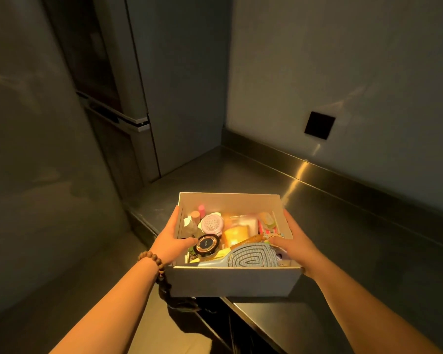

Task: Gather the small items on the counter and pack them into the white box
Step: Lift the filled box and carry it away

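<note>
White box (234, 279) lower centre w/ items, labels unreadable, left hand (168, 236) & right hand (296, 242) gripping sides, steel counter (356, 226), dim room.

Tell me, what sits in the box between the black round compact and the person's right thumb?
In the head view, the blue hairbrush lies between the black compact and the right hand.

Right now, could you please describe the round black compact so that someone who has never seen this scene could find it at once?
Find the white box held by both hands over the steel counter's edge. Look in its near-left part, beside the left hand's thumb. The compact is the only round black thing there, gold-rimmed, unlike the pale pink round case behind it and the blue hairbrush to its right.
</note>
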Motion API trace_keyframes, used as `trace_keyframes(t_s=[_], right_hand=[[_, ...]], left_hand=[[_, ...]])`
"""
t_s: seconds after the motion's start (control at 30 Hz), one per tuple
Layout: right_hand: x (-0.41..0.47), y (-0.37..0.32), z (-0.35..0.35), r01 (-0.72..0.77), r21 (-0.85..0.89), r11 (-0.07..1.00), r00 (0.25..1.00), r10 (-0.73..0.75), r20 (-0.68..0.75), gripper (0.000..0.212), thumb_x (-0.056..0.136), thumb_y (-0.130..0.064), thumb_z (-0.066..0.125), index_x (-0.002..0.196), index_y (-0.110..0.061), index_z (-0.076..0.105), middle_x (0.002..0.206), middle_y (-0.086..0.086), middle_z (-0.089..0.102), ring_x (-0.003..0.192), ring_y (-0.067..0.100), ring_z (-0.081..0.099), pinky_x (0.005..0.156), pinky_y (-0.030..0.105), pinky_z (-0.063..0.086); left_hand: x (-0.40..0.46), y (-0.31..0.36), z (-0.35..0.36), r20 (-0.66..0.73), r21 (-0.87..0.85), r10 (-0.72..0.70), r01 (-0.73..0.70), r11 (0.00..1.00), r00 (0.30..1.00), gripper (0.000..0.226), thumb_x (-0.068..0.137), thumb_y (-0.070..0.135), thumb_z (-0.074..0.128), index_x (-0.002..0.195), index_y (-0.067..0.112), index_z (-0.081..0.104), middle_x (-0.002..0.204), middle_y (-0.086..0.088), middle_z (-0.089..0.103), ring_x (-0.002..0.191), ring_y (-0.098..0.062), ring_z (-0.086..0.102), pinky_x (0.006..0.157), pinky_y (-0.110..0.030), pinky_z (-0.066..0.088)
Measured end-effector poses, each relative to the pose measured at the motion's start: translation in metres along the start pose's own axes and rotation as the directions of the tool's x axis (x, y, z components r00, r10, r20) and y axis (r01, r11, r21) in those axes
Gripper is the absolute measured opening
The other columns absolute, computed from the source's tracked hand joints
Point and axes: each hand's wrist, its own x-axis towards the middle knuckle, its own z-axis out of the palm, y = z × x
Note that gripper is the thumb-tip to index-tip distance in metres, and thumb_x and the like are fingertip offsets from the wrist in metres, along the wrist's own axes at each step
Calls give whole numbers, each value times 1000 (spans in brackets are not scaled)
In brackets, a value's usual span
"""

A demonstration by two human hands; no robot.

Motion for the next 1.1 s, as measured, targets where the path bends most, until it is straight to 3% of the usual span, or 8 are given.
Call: trace_keyframes(t_s=[0.1, 0.2, 0.3, 0.43, 0.63, 0.93, 1.1], right_hand=[[3, -9, 14, 70, -81, 994, 994, -63, 86, 56, 83, -24, 71, 120, -50, 39, 113, -12, 61, 94, 8, 66, 56, 18, 53], [10, -15, 30, 173, -135, 976, 973, -148, 179, 56, 81, -24, 73, 119, -49, 40, 113, -22, 59, 101, 2, 61, 61, 9, 48], [17, -20, 50, 233, -134, 963, 939, -187, 289, 57, 80, -29, 74, 121, -50, 39, 116, -23, 58, 106, 3, 61, 68, 13, 48], [26, -27, 86, 282, -126, 951, 883, -206, 422, 60, 77, -38, 76, 119, -54, 36, 116, -27, 54, 104, 2, 60, 63, 12, 49], [37, -39, 155, 351, -141, 926, 798, -217, 563, 71, 80, -33, 74, 128, -48, 23, 113, -28, 44, 95, -2, 53, 78, 19, 42], [54, -52, 268, 399, -130, 908, 682, -198, 704, 81, 78, -32, 76, 133, -50, 20, 112, -30, 49, 100, 2, 57, 77, 17, 45], [82, -60, 353, 401, -175, 899, 656, -148, 740, 97, 79, -30, 76, 145, -45, 8, 126, -20, 44, 111, 7, 52, 97, 40, 45]], left_hand=[[-25, -7, -12, -69, -22, -31, 30, 999, 997, 96, 77, 20, 73, 143, 42, 6, 148, 4, 26, 105, -1, 39, 77, -17, 38], [-50, -13, -25, -149, -31, -96, 93, 995, 984, 97, 77, 21, 73, 145, 38, 4, 150, 3, 24, 123, -13, 37, 98, -37, 38], [-77, -20, -38, -238, -42, -147, 141, 989, 960, 98, 77, 23, 73, 145, 36, 4, 151, 3, 22, 131, -20, 33, 104, -43, 32], [-118, -30, -58, -368, -44, -191, 188, 981, 910, 96, 78, 26, 73, 145, 35, 5, 152, 3, 21, 134, -22, 30, 107, -45, 29], [-174, -45, -88, -531, -37, -241, 262, 964, 812, 89, 79, 28, 71, 143, 36, 9, 150, 2, 24, 132, -21, 33, 106, -45, 29], [-214, -83, -151, -612, -91, -296, 307, 947, 733, 80, 78, 24, 72, 134, 43, 18, 131, 16, 37, 119, -8, 40, 100, -45, 38], [-207, -130, -211, -625, -171, -356, 323, 931, 695, 86, 77, 19, 73, 134, 47, 16, 124, 20, 35, 116, -5, 38, 98, -46, 39]])
